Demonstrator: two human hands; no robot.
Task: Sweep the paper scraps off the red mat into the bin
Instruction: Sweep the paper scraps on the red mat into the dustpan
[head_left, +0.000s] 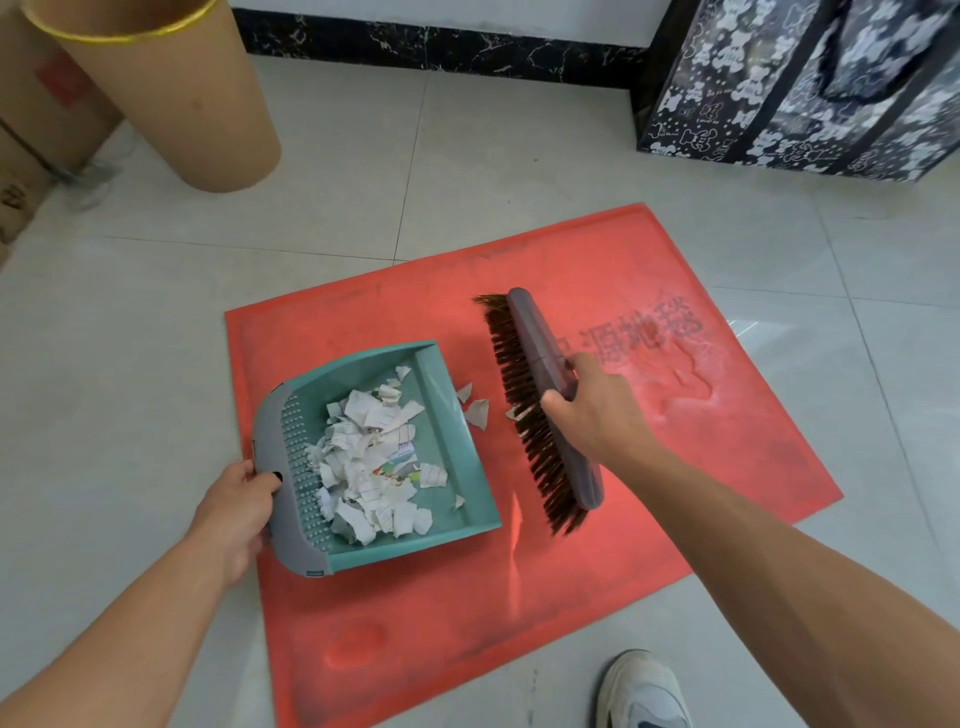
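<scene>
A red mat (597, 545) lies on the tiled floor. On its left part sits a teal dustpan (452, 499) with a grey back, full of white paper scraps (371, 467). My left hand (239, 512) grips the dustpan's grey back edge. A few scraps (477, 410) lie on the mat just outside the pan's lip, and one more small scrap (513, 413) shows at the bristles. My right hand (592, 410) grips the grey back of a brush (545, 364), its brown bristles pointing toward the pan. A tall brown cardboard bin (171, 93) stands at the far left.
A black bag with a white bear pattern (800, 83) stands at the far right against the wall. Cardboard boxes (21, 171) sit at the left edge beside the bin. My shoe (644, 691) is on the floor below the mat's near edge.
</scene>
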